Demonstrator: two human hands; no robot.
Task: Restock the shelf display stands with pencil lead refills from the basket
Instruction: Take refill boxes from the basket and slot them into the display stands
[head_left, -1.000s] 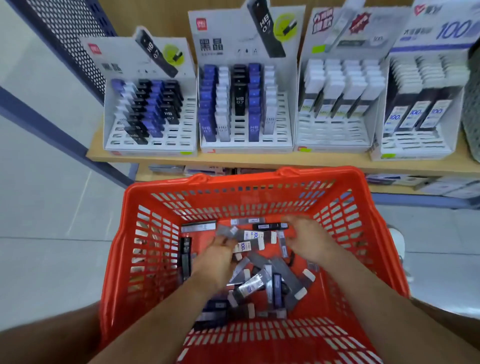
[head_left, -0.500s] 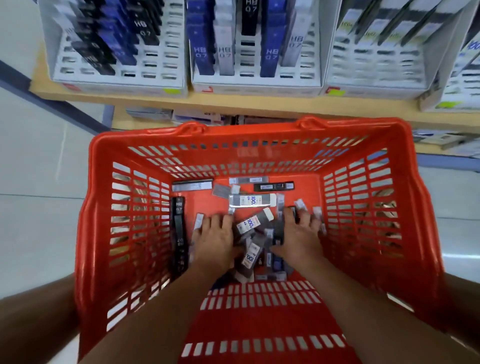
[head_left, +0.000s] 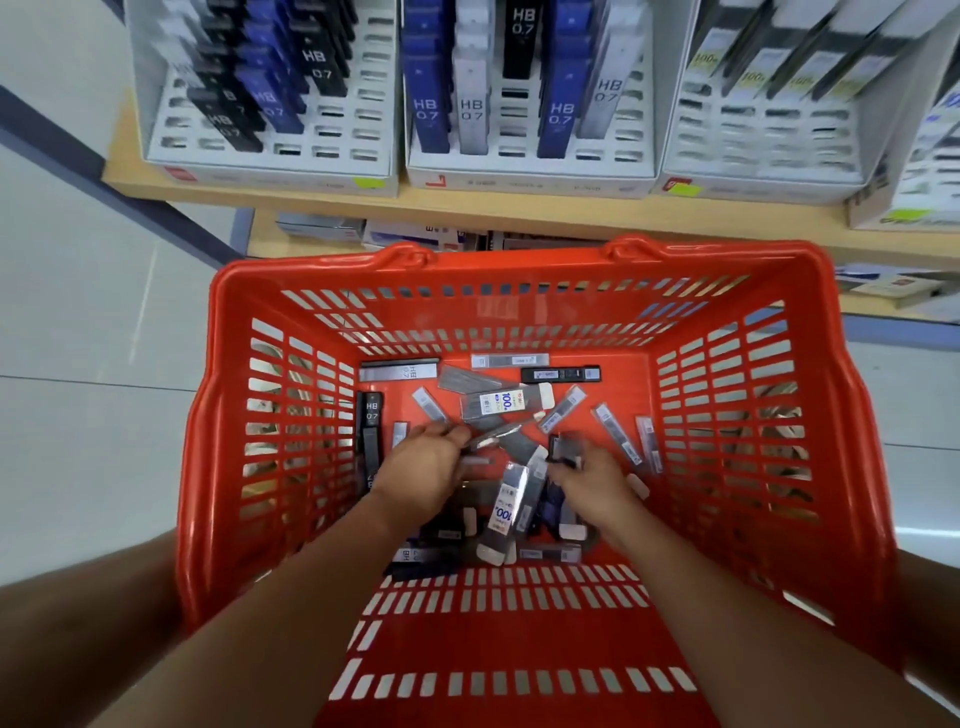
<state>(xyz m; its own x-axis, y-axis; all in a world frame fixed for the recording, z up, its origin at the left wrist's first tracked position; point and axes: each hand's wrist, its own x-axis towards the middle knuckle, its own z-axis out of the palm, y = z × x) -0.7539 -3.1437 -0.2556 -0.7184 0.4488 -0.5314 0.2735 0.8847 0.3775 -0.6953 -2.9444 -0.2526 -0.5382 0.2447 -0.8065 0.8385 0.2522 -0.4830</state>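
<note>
A red plastic basket sits below me with several pencil lead refills scattered on its floor, among them a clear "100" pack and a black HB 0.7 case. Both hands are down inside it. My left hand pinches a grey refill, blurred by motion. My right hand grips a dark refill case in its curled fingers. Above the basket, white display stands line the shelf: the left stand, the middle stand and the right stand, each part filled with open slots in front.
The wooden shelf edge runs just beyond the basket's far rim. A lower shelf holds flat boxes. Pale tiled floor lies to the left, and a dark blue shelf post slants across it.
The view has tilted down and closer to the basket. Both hands went from lying spread on the pile to curling their fingers round refills.
</note>
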